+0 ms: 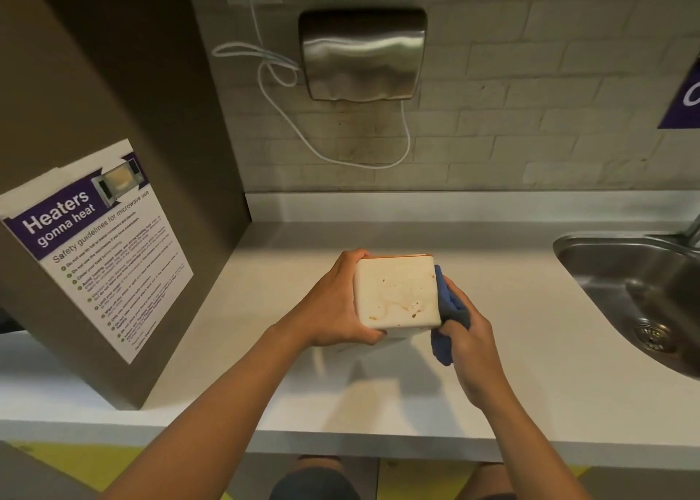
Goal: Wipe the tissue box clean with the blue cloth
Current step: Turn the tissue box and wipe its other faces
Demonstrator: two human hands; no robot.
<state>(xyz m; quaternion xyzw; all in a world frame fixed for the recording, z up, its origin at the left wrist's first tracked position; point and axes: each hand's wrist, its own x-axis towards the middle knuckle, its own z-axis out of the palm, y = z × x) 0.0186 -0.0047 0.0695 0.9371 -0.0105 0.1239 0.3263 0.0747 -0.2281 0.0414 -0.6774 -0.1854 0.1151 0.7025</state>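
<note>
Above the counter, left hand grips tissue box — right hand presses blue cloth.

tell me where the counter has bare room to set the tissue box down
Bare counter lies between the brown cabinet and the sink, behind the tissue box. More lies near the front edge. The right is crowded by the sink.

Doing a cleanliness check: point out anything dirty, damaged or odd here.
The tissue box, held in the left hand, has brown spots and smears on its facing side. The wall under the hand dryer shows a dark streaked stain, and its cord hangs in loose loops.
</note>
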